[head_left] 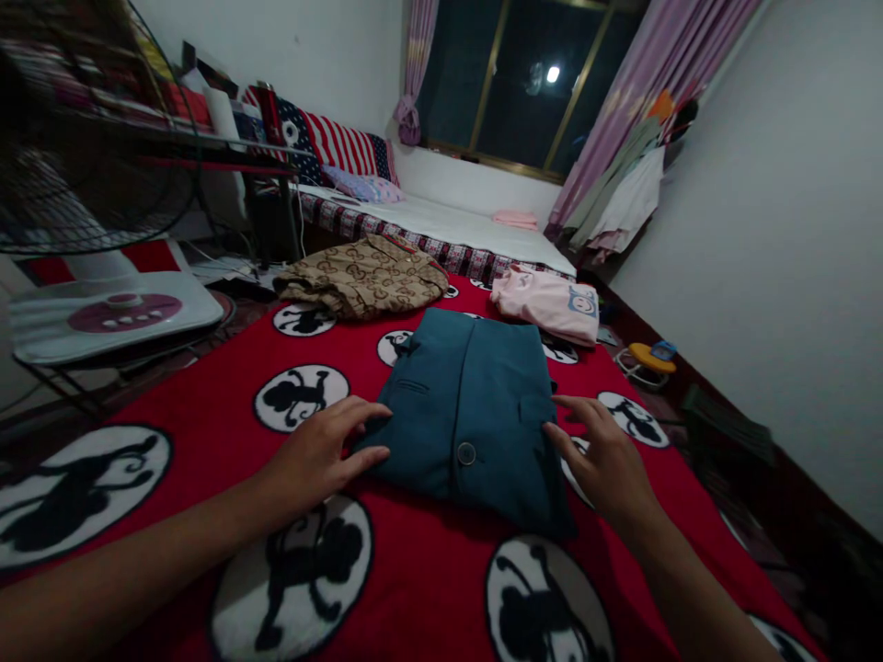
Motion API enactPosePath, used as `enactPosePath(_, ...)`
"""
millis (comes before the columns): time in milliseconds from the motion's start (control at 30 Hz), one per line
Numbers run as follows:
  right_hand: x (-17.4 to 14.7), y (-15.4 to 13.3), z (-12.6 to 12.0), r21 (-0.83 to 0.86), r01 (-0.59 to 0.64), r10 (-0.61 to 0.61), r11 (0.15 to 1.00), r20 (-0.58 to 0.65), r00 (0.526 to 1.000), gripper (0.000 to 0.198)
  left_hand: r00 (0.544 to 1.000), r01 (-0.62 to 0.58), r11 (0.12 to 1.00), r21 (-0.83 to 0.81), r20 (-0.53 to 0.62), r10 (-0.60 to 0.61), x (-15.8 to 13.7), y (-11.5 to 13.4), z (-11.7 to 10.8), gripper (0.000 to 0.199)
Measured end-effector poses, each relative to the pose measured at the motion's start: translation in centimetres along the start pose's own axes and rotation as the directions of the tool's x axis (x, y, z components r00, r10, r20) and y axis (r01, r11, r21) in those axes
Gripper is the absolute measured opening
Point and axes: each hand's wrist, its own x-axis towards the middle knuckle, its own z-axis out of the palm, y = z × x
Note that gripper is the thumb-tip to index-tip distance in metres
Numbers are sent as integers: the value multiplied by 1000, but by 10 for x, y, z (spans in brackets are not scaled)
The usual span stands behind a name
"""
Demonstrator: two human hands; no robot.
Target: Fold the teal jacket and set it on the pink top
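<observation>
A folded teal blazer (pixel 497 386) lies on the red blanket (pixel 227 487), its one dark button facing up near the front. At its left edge is my left hand (pixel 324 450), thumb and fingers spread apart with the tips on the cloth. My right hand (pixel 603 450) is at the opposite edge, fingers also parted, the fingertips at the side of the blazer. Neither hand grips the cloth. Behind the blazer on the left sits a brown patterned garment (pixel 372 276); on the right is a folded pink garment (pixel 544 302).
An electric fan (pixel 103 313) stands at the left, beside a desk (pixel 207 138) with several items. Beyond the blanket is a second bed (pixel 441 216) under the window. A yellow stool (pixel 650 358) stands near the right wall, and clothes (pixel 627 202) hang by the curtain.
</observation>
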Motion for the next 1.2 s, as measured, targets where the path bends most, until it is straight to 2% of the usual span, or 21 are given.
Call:
enactPosePath(133, -20, 13, -1, 97, -163, 148, 982, 151, 977, 48, 984, 177, 979, -102, 53, -172, 2, 6, 1, 44)
enactPosePath(267, -16, 14, 13, 211, -206, 189, 956, 97, 977, 52, 972, 223, 950, -217, -19, -233, 19, 8, 10, 50)
enactPosePath(333, -6, 12, 17, 268, -260, 235, 928, 120, 965, 57, 968, 230, 915, -333, -18, -250, 32, 5, 16, 51)
enactPosePath(467, 12, 3, 14, 495, -374, 293, 784, 235, 927, 62, 963, 223, 817, -531, -7, -268, 51, 7, 12, 47)
enactPosePath(567, 8, -7, 3, 636, -387, 361, 668, 178, 915, 61, 962, 223, 807, -547, -9, -272, 43, 22, -5, 44)
enactPosePath(633, -4, -9, -4, 662, -383, 381, 644, 157, 911, 60, 964, 237, 827, -509, 20, -264, 28, 29, -16, 43)
enactPosePath(700, -20, -7, -5, 640, -397, 355, 658, 201, 913, 58, 965, 256, 860, -441, 65, -255, 13, 30, -21, 41)
enactPosePath(800, -39, 3, -3, 467, -411, 274, 783, 333, 902, 48, 953, 288, 911, -294, 180, -243, -2, 21, -22, 35)
enactPosePath(900, -40, 11, -6, 253, -299, 176, 920, 415, 893, 42, 926, 270, 954, -133, 308, -220, 3, 15, -26, 28)
enactPosePath(967, -27, 10, -13, 130, -185, 128, 974, 359, 925, 38, 938, 214, 977, -9, 280, -203, 17, 16, -31, 30)
enactPosePath(1033, -4, 3, -19, 12, -104, 98, 995, 240, 966, 32, 977, 119, 984, 132, 159, -139, 37, 21, -34, 33)
enactPosePath(1100, 25, -8, -18, -53, -85, 92, 995, 150, 984, 28, 997, 9, 965, 261, 74, -29, 63, 27, -29, 32)
enactPosePath(1200, 71, -24, 3, -14, -130, 131, 991, 163, 978, 41, 995, -70, 920, 385, 88, 39, 107, 38, -9, 30)
